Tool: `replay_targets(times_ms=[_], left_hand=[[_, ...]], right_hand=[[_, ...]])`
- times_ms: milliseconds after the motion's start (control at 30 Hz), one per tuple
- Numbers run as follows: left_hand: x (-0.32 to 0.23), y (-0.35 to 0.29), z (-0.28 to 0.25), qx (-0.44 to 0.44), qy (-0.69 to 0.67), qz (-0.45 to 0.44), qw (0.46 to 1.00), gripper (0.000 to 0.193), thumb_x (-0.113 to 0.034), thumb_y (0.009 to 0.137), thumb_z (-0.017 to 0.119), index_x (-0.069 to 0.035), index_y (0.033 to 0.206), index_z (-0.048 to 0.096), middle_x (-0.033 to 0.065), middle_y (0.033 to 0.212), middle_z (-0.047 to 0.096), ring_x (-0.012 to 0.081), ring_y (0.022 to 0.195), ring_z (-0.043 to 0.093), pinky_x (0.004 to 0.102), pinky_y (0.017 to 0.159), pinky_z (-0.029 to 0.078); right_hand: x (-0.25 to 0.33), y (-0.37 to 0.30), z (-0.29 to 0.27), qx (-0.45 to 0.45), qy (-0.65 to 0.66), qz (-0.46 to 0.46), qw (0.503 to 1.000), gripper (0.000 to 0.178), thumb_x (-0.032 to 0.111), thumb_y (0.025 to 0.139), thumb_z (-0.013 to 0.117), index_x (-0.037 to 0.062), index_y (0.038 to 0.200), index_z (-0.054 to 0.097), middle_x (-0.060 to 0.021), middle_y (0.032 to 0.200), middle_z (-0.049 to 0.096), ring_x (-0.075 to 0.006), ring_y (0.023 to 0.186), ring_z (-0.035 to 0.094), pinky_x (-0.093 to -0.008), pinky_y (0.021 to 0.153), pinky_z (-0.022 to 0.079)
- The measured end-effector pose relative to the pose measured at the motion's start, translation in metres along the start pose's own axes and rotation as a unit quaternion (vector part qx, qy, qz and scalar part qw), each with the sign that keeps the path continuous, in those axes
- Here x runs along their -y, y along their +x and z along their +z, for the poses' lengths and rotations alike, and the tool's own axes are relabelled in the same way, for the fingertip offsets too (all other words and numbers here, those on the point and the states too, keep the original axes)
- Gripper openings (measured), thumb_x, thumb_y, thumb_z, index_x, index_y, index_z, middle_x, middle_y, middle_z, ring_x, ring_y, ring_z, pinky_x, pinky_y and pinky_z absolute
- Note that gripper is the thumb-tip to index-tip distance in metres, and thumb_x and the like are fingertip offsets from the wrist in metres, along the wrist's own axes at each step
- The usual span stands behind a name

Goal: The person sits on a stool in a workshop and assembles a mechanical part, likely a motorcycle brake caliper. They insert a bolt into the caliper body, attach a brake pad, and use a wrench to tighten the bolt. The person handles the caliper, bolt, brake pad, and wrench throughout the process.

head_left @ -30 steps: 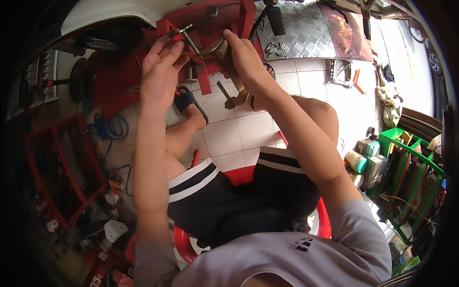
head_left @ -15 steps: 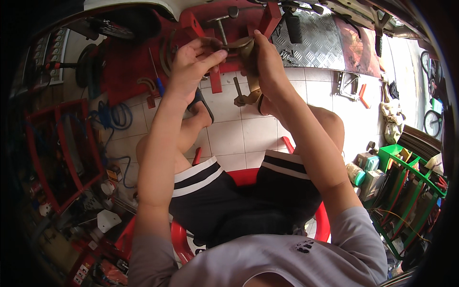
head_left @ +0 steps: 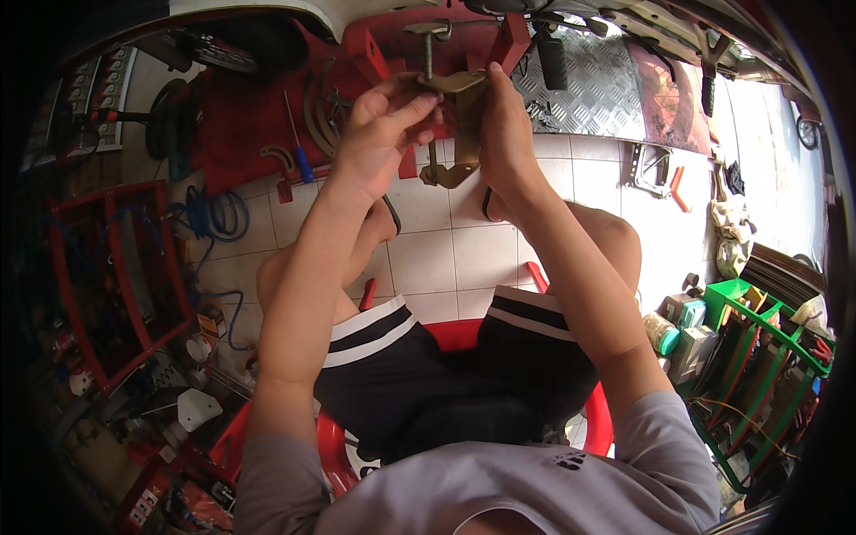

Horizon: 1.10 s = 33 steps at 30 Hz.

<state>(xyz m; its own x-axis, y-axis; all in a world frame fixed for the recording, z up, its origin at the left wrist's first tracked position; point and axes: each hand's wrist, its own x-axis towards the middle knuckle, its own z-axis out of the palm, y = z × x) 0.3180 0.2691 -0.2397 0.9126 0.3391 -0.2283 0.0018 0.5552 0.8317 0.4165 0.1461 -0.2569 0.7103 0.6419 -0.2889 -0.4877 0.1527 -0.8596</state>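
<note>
A brass-coloured bent metal bracket (head_left: 468, 129) is held up between my two hands in front of my knees. A bolt (head_left: 428, 58) with a crosswise head stands up from its upper plate, and a second bolt hangs near its lower bent end. My left hand (head_left: 382, 134) pinches the left edge of the upper plate with thumb and fingers. Along the right side, my right hand (head_left: 508, 125) grips the bracket, its fingers partly hidden behind the metal. Behind the bracket are the upright posts of a red metal stand (head_left: 366, 55).
A blue-handled screwdriver (head_left: 303, 165) and curved metal pieces lie on the red surface to the left. Coiled blue hose (head_left: 214, 214) rests beside a red rack (head_left: 116, 276). At right stands a green tool rack (head_left: 758, 303). Motorcycle parts hang over the far edge.
Both hands have shifted slightly right with the bracket. The bracket has turned, so more of its flat side and lower bent end shows.
</note>
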Motion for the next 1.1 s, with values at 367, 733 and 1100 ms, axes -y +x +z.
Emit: replay_targets(times_ms=[367, 733, 1100], left_hand=[[-0.006, -0.004, 0.006, 0.047, -0.288, -0.121, 0.949, 0.016, -0.01, 0.097, 0.048, 0.001, 0.106, 0.055, 0.0128, 0.1, 0.061, 0.0074, 0.062, 0.043, 0.0171, 0.045, 0.033], [-0.004, -0.006, 0.01, 0.096, -0.354, -0.149, 0.919, 0.022, -0.013, 0.1, 0.038, 0.004, 0.107, 0.05, 0.0111, 0.092, 0.054, 0.0062, 0.059, 0.042, 0.0175, 0.044, 0.034], [-0.001, -0.009, 0.006, 0.138, -0.341, -0.162, 0.916, 0.021, -0.015, 0.1, 0.036, -0.004, 0.111, 0.051, 0.0071, 0.087, 0.051, 0.0083, 0.061, 0.041, 0.0191, 0.044, 0.028]], right_hand=[[0.004, -0.004, 0.009, -0.04, 0.036, -0.04, 0.998, 0.048, 0.039, 0.1, 0.036, 0.0007, 0.089, 0.064, -0.0051, 0.073, 0.064, -0.0112, 0.065, 0.055, -0.0254, 0.061, 0.043], [0.004, -0.002, 0.002, 0.001, 0.002, -0.106, 0.994, 0.048, 0.036, 0.1, 0.035, -0.0009, 0.087, 0.063, -0.0072, 0.075, 0.064, -0.0105, 0.063, 0.054, -0.0246, 0.056, 0.041], [0.013, -0.006, 0.003, 0.037, -0.055, -0.135, 0.989, 0.031, 0.028, 0.096, 0.049, 0.0008, 0.086, 0.06, -0.0031, 0.073, 0.058, -0.0077, 0.066, 0.052, -0.022, 0.057, 0.04]])
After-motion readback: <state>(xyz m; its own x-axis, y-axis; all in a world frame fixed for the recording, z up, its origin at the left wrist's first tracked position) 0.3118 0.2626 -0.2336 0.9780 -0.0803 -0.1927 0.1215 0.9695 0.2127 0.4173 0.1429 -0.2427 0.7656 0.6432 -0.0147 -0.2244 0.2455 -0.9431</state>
